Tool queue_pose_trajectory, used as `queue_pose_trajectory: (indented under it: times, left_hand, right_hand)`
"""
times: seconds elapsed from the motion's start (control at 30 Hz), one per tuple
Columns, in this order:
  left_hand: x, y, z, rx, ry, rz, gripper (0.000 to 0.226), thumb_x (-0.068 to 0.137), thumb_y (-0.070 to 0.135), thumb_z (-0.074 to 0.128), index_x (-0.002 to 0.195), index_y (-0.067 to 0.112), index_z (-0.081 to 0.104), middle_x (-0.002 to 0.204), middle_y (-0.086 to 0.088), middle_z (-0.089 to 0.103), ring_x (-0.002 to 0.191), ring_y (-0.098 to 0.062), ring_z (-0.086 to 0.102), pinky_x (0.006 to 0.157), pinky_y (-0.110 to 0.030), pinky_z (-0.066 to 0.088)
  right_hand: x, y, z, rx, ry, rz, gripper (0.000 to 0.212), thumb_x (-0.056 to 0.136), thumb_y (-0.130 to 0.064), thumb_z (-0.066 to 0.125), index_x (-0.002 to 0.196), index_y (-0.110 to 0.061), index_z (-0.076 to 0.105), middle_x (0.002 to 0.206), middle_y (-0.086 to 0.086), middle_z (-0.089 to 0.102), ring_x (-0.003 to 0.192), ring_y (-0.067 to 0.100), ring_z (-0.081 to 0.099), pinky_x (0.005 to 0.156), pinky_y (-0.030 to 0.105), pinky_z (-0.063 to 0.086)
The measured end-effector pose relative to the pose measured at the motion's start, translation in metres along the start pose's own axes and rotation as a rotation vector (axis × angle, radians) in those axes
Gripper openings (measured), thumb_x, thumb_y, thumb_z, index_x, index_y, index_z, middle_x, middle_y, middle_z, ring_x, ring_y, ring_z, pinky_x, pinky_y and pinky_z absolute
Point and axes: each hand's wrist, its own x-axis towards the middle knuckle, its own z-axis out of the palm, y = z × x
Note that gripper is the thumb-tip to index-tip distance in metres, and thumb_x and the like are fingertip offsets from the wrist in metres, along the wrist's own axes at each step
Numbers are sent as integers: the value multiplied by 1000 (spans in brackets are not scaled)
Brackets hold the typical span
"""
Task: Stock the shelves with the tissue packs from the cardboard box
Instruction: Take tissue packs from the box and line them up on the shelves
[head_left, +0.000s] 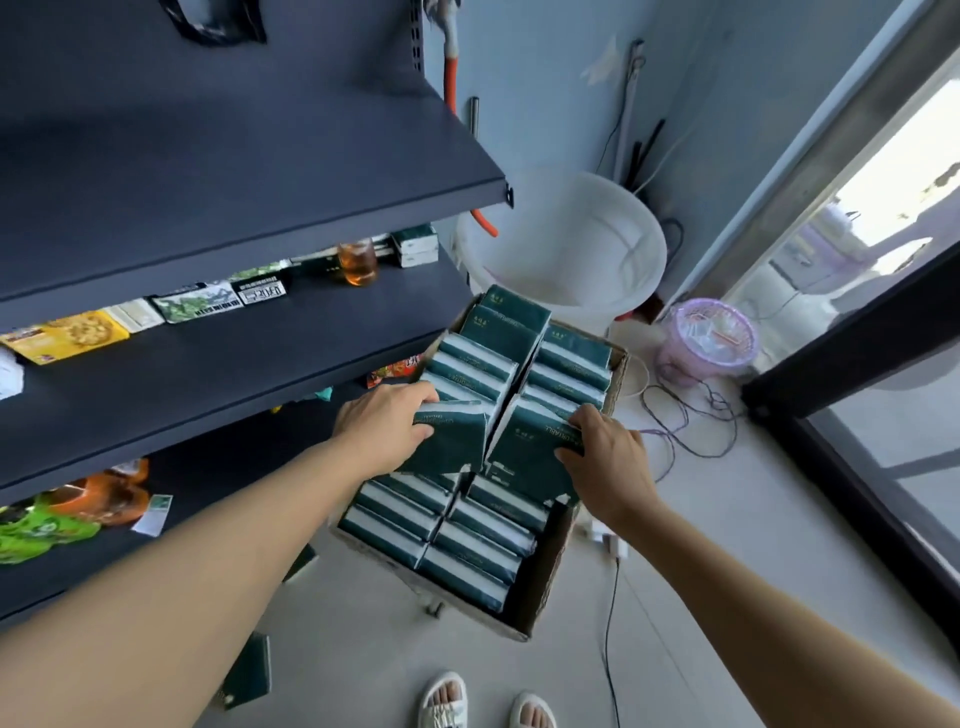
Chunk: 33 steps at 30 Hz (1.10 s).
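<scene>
A pale floor (701, 519) runs between blue walls, with dark shelves (208, 374) on our left and a white bucket (566, 244) beyond. We stand over the cardboard box (540, 597), which sits on the floor beside the shelves and holds two rows of dark green tissue packs (467, 540). Our left hand (387, 426) curls its fingers round one raised pack (452, 441) in the left row. Our right hand (605, 462) grips another raised pack (524, 452) just beside it, thumb on its face. The two lifted packs nearly touch.
</scene>
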Motion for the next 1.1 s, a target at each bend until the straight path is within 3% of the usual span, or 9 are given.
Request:
queue_pose_trajectory:
  times: [0.1,0.27,0.43,0.63,0.8,1.1]
  left_hand:
    - [-5,11,-46,-65,-18,-37,12,92,29,58,104,30,55,105,6,64,95,-22,58,72,-33,44]
    - [-18,28,-130,-151,66,-27,8,94,28,56,101,26,58,95,4,61,90,-22,57,83,-36,46]
    - [-31,46,-202,-176,182,11,4,94,26,57,94,22,60,80,5,63,82,-21,58,74,-32,43]
    - [-37,72,-275,-166,325,-9,3,92,24,60,90,23,59,83,1,66,78,-20,60,73,-31,44]
    - [-27,95,-315,-155,429,-74,6,93,24,59,96,19,61,94,-5,68,89,-25,63,82,-35,48]
    - [12,143,-366,-165,598,-215,7,92,23,59,97,19,62,96,-4,70,91,-23,64,82,-32,47]
  right_hand:
    - [6,-14,-45,42,24,-50,23,88,-19,57,109,-13,51,110,8,61,101,28,54,88,37,40]
    - [15,-42,-121,55,88,-152,26,88,-17,56,112,-10,54,110,11,60,102,31,54,84,36,41]
    - [24,-72,-183,38,178,-267,26,90,-19,55,114,-10,53,112,10,59,104,29,52,90,38,41]
    - [51,-100,-256,34,284,-383,24,91,-19,53,113,-9,52,109,12,60,98,31,54,86,39,42]
    - [96,-111,-311,57,329,-479,22,91,-18,52,111,-10,52,109,11,60,98,30,54,86,38,42]
    - [186,-120,-382,68,296,-662,21,91,-18,50,110,-10,50,107,10,59,96,29,52,83,36,39]
